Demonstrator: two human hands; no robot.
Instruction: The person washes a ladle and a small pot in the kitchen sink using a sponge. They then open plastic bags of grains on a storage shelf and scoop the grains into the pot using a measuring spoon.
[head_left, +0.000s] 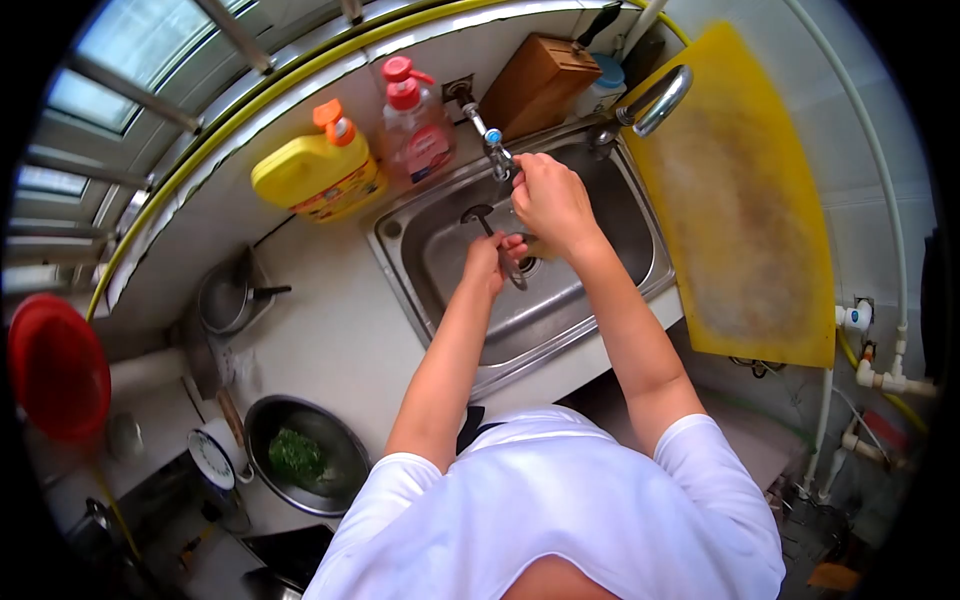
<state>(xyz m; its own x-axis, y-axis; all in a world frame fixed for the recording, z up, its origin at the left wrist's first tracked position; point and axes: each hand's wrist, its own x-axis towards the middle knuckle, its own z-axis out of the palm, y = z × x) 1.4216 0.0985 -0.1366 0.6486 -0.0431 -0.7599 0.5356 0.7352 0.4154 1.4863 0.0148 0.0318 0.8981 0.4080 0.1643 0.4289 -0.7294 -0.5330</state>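
Over the steel sink (560, 322), my left hand (488, 260) is closed around the handle of a kitchen utensil (513, 268). Its small dark head points toward the wall, and a broader grey handle end sticks out below my fingers; its exact kind is unclear. My right hand (552, 200) reaches to the wall-mounted metal tap (493, 145), which has a blue mark. The fingertips are pinched at its outlet end, and the part they grip is partly hidden. Something yellowish shows in the sink beneath my right wrist, near the drain (530, 266).
Behind the sink stand a yellow bottle (315, 175), a pink pump bottle (415, 130) and a wooden knife block (540, 85). A curved faucet (660, 100) and yellow board (735, 210) are right. A bowl (345, 440) of chopped greens (297, 455) sits lower left.
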